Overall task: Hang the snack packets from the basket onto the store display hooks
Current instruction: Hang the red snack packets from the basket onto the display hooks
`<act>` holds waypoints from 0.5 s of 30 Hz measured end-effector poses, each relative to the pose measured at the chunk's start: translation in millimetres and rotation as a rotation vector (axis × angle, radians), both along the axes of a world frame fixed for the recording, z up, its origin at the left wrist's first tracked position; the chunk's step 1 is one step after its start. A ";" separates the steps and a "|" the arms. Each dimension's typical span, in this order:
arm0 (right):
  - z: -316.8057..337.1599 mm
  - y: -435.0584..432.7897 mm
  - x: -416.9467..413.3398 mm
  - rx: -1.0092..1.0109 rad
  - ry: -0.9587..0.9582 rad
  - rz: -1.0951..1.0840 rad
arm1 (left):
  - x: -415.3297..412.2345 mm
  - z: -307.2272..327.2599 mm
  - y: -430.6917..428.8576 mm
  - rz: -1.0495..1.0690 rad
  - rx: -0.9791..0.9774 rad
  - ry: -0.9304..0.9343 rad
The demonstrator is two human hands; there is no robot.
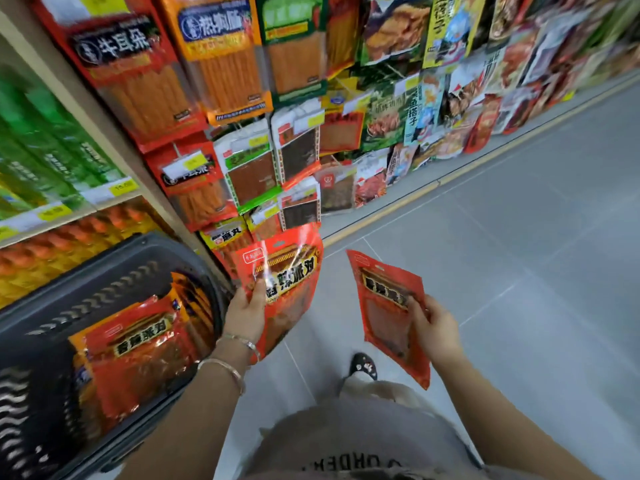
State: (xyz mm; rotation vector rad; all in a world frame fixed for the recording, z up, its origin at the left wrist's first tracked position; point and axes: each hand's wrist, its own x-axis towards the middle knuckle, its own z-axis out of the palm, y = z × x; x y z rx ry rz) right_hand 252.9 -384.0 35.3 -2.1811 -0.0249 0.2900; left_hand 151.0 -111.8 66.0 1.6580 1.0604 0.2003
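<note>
My left hand (pixel 246 311) grips a red snack packet (pixel 289 271) by its left edge, held upright just below the lowest hanging packets of the display. A second red snack packet (pixel 384 313) is in my right hand (pixel 434 329), pinched at its right edge and turned edge-on over the floor. The dark plastic basket (pixel 104 271) stands at the lower left and holds more red packets (pixel 135 344), lying flat and stacked. The display hooks are hidden behind hanging packets (pixel 249 168).
A wall of hanging snack packets (pixel 398 81) runs from upper left to upper right. Shelves of green and orange goods (pixel 52 161) stand at the left. Grey tiled floor (pixel 519 237) fills the right. My shoe (pixel 363 367) shows below the packets.
</note>
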 end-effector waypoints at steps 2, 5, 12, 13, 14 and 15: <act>8.9 -3.1 40.0 -0.009 -0.020 0.023 | 36.2 2.0 -5.5 -0.009 0.006 -0.019; 26.5 1.3 101.8 -0.005 -0.050 0.070 | 84.5 16.2 -7.1 0.040 0.003 -0.062; 98.6 52.5 214.6 0.094 -0.350 0.135 | 175.7 98.4 28.6 0.215 0.129 -0.261; 110.1 63.5 229.4 0.125 -0.387 0.147 | 185.7 111.5 38.8 0.233 0.150 -0.289; 120.8 75.0 243.2 0.153 -0.419 0.162 | 194.1 123.9 49.7 0.253 0.183 -0.308; 132.9 87.7 255.2 0.179 -0.447 0.177 | 201.5 137.5 59.9 0.267 0.222 -0.328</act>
